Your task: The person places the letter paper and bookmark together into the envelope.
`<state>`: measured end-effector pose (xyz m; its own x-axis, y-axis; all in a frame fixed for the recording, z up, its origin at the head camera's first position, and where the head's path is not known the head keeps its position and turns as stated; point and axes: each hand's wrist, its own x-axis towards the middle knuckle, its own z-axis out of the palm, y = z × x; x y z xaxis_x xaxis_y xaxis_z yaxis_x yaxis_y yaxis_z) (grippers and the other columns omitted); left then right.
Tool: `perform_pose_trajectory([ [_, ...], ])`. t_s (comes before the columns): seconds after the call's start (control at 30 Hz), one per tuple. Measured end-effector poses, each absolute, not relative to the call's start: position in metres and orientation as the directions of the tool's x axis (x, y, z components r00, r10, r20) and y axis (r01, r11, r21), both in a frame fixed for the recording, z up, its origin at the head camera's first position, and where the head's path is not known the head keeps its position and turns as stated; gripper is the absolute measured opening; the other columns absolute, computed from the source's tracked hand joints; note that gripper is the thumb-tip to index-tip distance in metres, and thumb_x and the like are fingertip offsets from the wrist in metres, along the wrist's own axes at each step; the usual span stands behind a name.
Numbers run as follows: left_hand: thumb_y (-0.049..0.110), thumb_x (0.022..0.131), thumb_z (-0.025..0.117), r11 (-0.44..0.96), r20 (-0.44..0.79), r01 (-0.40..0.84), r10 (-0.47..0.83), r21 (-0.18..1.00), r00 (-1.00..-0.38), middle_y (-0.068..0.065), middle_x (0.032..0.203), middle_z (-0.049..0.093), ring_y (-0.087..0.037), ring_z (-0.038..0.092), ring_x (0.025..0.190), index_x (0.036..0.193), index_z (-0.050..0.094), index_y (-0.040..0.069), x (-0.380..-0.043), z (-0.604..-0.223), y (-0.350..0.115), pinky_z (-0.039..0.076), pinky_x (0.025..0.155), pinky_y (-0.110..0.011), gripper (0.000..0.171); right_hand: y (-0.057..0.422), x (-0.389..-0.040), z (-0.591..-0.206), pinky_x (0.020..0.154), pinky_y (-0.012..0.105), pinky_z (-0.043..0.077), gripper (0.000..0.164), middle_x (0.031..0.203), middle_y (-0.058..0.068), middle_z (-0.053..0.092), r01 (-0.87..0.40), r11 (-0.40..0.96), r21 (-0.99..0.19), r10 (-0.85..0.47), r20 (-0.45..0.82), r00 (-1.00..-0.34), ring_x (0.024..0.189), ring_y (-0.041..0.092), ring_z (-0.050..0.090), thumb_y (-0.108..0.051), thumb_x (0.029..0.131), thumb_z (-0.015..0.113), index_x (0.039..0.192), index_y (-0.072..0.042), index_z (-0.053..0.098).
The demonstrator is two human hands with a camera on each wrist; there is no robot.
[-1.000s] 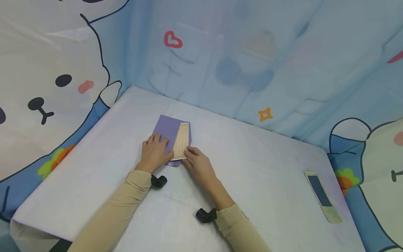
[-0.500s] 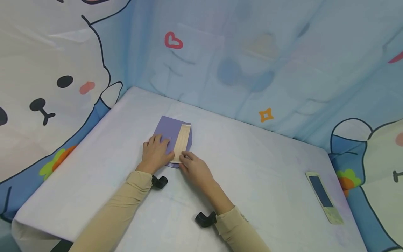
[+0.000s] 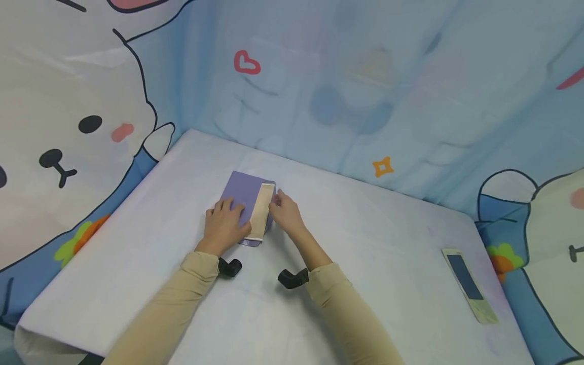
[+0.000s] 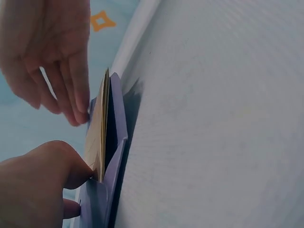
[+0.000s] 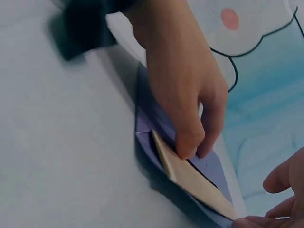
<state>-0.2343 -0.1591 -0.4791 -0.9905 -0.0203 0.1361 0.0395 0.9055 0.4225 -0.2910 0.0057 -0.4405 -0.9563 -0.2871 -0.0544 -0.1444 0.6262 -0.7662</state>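
Observation:
In the head view, a purple envelope (image 3: 244, 192) lies toward the left of the table, bearing a folded cream sheet of paper (image 3: 261, 208) along its right side. My left hand (image 3: 223, 223) rests on the envelope, fingers spread, thumb at the sheet's lower left edge. At the sheet's right edge is my right hand (image 3: 286, 214). The left wrist view shows the sheet's stacked layers (image 4: 103, 126) standing slightly above a raised purple flap (image 4: 118, 114). Right fingers (image 4: 78, 90) hang fairly straight beside it. Right thumb (image 5: 249, 221) meets the paper's end in the right wrist view.
A flat cream item with a dark rectangular panel (image 3: 470, 284) lies near the table's right edge. Black camera mounts (image 3: 292, 279) stick out from both wrists. A blue cartoon-print curtain (image 3: 292, 91) hangs behind the white-covered table (image 3: 388, 243).
My right hand has moved from the sheet's lower right corner up along its right edge. The sheet now shows as a narrower strip. My left hand stays on the envelope.

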Motion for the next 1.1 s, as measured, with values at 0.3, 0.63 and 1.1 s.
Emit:
perform_pose_trajectory([
  [0.3, 0.039, 0.087, 0.054, 0.911, 0.165, 0.043, -0.028, 0.411, -0.986, -0.02, 0.144, 0.041, -0.039, 0.035, 0.134, 0.134, 0.054, 0.011, -0.232, -0.481, -0.16, 0.033, 0.096, -0.057, 0.054, -0.01, -0.311, -0.446, 0.107, 0.04, 0.039, 0.064, 0.141, 0.02, 0.046, 0.121, 0.482, -0.868, -0.197, -0.242, -0.95, 0.125, 0.03, 0.05, -0.019, 0.09, 0.044, 0.147, 0.005, 0.026],
  [0.63, 0.04, 0.086, 0.055, 0.92, 0.155, 0.049, -0.013, 0.389, -0.988, -0.019, 0.144, 0.042, -0.039, 0.036, 0.134, 0.134, 0.054, 0.012, -0.235, -0.479, -0.16, 0.034, 0.096, -0.058, 0.055, -0.002, -0.29, -0.442, 0.108, 0.038, 0.038, 0.064, 0.149, 0.021, 0.036, 0.219, 0.426, -0.878, -0.237, -0.342, -0.909, 0.13, 0.03, 0.048, -0.02, 0.091, 0.047, 0.147, 0.005, 0.026],
  [1.1, 0.039, 0.087, 0.057, 0.908, 0.144, 0.042, -0.021, 0.418, -0.989, -0.018, 0.143, 0.042, -0.038, 0.034, 0.135, 0.134, 0.054, 0.013, -0.233, -0.479, -0.157, 0.032, 0.097, -0.058, 0.054, 0.006, -0.237, -0.44, 0.1, 0.037, 0.046, 0.049, 0.132, 0.022, 0.053, 0.264, 0.319, -0.91, -0.379, -0.378, -0.844, 0.123, 0.03, 0.054, -0.025, 0.099, 0.036, 0.132, 0.009, 0.045],
])
